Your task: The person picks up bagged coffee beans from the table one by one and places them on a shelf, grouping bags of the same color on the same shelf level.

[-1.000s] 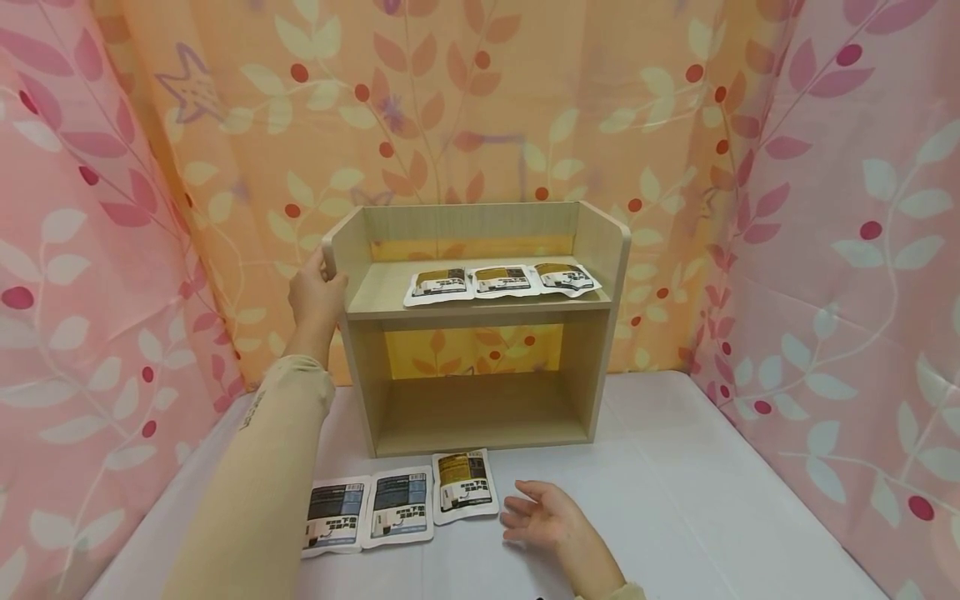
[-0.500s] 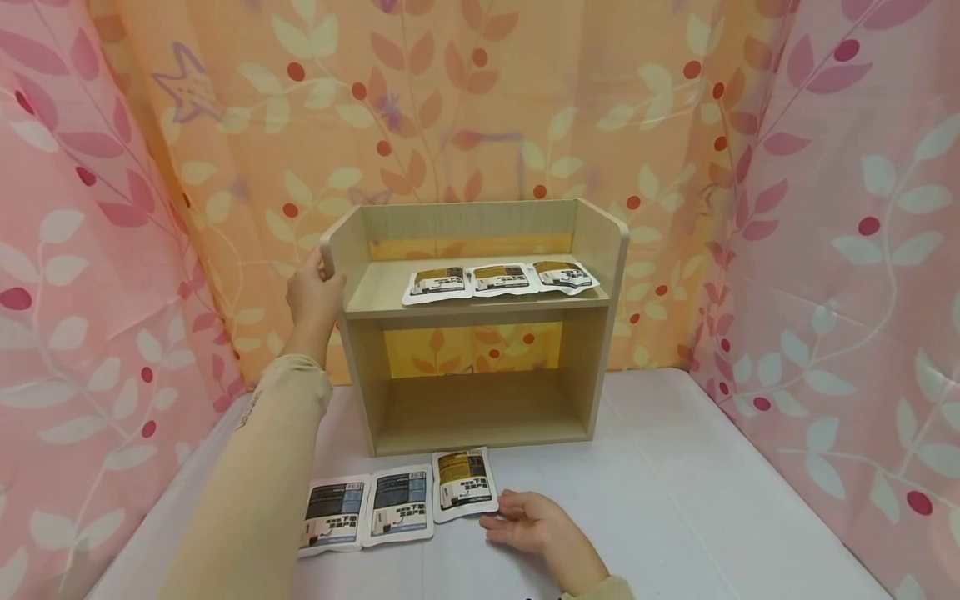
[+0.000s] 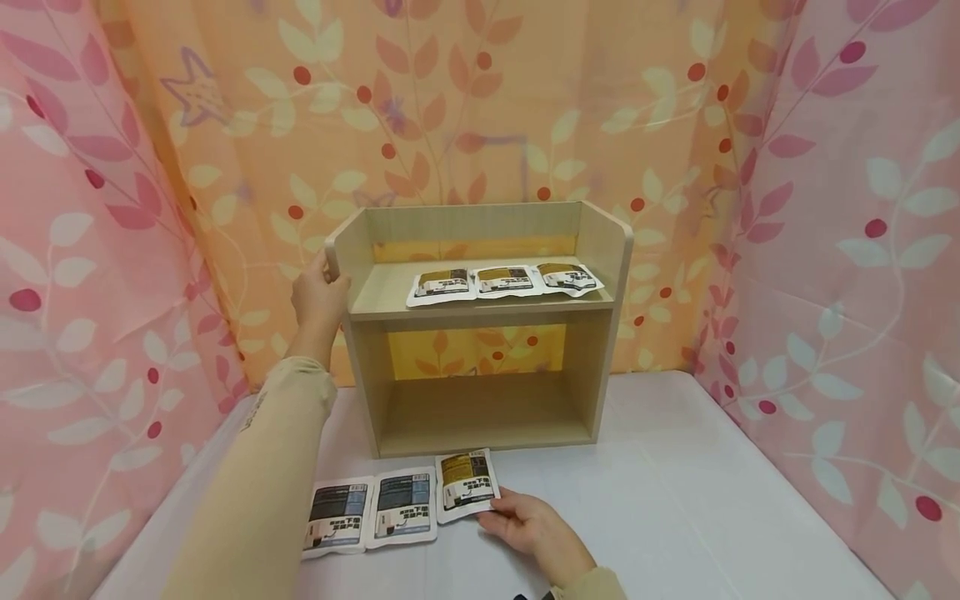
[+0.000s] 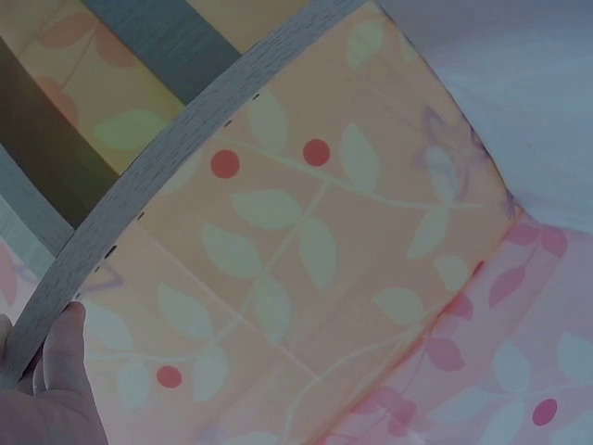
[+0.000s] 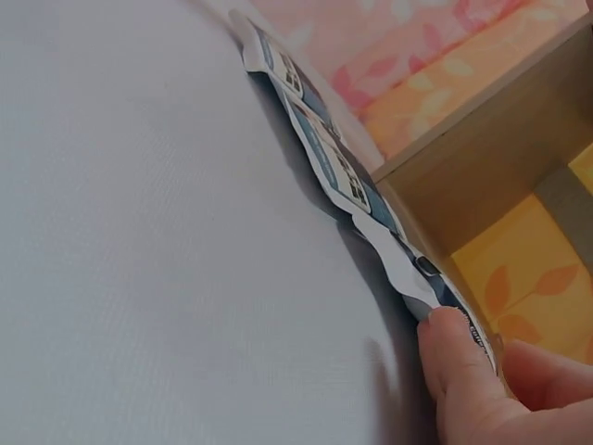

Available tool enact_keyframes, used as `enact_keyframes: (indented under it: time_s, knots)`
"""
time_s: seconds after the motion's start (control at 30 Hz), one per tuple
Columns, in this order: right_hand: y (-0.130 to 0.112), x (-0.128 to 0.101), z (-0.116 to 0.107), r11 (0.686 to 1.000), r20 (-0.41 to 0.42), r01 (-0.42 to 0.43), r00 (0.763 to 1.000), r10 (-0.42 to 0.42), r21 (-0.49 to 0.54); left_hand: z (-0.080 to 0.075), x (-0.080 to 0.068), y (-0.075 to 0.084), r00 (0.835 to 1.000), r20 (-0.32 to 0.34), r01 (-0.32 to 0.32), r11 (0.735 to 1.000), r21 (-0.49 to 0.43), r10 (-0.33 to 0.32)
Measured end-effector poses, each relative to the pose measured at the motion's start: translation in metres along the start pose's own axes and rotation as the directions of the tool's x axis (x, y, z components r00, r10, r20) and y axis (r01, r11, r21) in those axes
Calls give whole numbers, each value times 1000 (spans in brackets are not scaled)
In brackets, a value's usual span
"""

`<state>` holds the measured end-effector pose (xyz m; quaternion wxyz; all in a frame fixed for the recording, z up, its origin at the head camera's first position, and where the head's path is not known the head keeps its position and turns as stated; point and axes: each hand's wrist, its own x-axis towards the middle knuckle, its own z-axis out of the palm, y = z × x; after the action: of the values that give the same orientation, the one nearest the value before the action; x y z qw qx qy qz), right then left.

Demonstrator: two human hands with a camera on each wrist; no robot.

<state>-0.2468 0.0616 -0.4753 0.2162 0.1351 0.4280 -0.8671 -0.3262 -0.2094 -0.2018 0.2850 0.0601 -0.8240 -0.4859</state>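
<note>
My left hand (image 3: 318,296) grips the front edge of the left side panel of a light wooden shelf unit (image 3: 480,312); the left wrist view shows its fingers (image 4: 46,389) curled on that panel edge (image 4: 185,130). My right hand (image 3: 521,517) lies on the white table, pinching the right edge of a yellow-topped pouch (image 3: 467,483). The right wrist view shows the thumb (image 5: 459,371) on top of that slightly lifted pouch edge (image 5: 408,269). Two blue-topped pouches (image 3: 371,510) lie to its left. Three yellow-topped pouches (image 3: 504,280) lie in a row on the upper shelf.
The shelf unit's lower compartment (image 3: 480,408) holds nothing. Pink and orange leaf-print curtains (image 3: 840,250) close in the table (image 3: 675,500) on three sides. Bare white cloth spreads to the right of my right hand.
My right hand slid left across the table from an open, palm-up pose to the yellow-topped pouch and took hold of its edge. The left hand stayed on the shelf panel.
</note>
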Motion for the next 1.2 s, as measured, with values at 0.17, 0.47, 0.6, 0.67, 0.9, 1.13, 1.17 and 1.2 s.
enact_keyframes:
  time_s: [0.17, 0.47, 0.6, 0.67, 0.9, 1.13, 1.17, 1.2]
  knots:
    - [0, 2, 1, 1000, -37, 22, 999, -22, -9, 0, 1, 0, 1000, -2, -4, 1000, 2, 4]
    - [-1, 0, 0, 999, -43, 34, 999, -33, 15, 1, 1, 1, 1000, -5, -12, 1000, 9, 12]
    - [-2, -4, 1, 999, -35, 38, 999, -37, 13, 1, 0, 1, 1000, -3, -7, 1000, 6, 7]
    - [-3, -6, 1, 999, -29, 41, 999, -41, 9, 0, 0, 1, 1000, -2, -7, 1000, 6, 7]
    - [-8, -15, 3, 998, -3, 65, 998, -65, 7, 0, 0, 0, 1000, -6, -5, 1000, 0, 5]
    - [-15, -23, 3, 995, 42, 93, 995, -94, 23, 0, -1, 1, 1000, -6, -2, 1000, 0, 2]
    - [-16, -24, 2, 995, 48, 96, 994, -97, 24, 0, -1, 1, 1000, -6, -2, 1000, 0, 2]
    - [-18, -25, 2, 995, 54, 98, 994, -99, 27, 0, -1, 1, 1000, -6, -2, 1000, 0, 2]
